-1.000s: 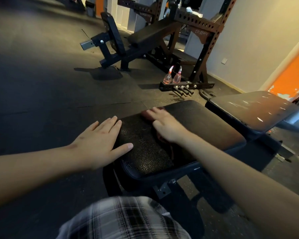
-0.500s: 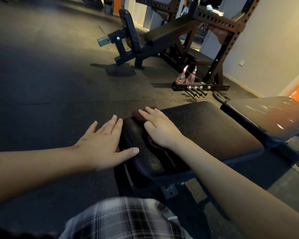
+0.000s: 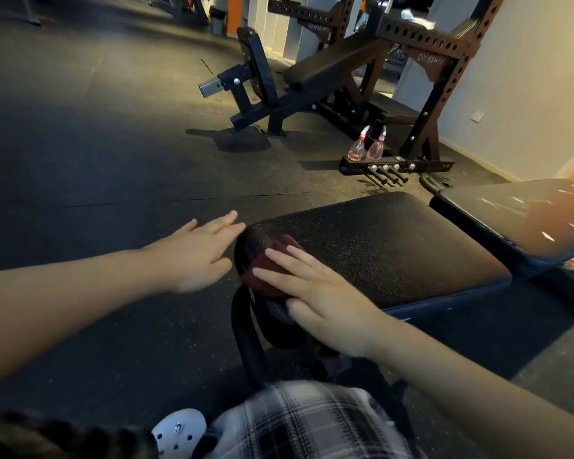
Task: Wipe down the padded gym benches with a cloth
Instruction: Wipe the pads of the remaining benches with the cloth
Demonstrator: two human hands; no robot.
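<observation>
The cloth, pressed under the flat, open right grip at the bench end, is best drawn in overlapping strokes under even pressure, the open left grip just beside it.

So the right hand has dragged the cloth back from the pad's far corner to its near end, and more of the cloth shows now. The left hand has come off the pad's edge and is just beside it. A white shoe popped into view below the pad too.
</observation>
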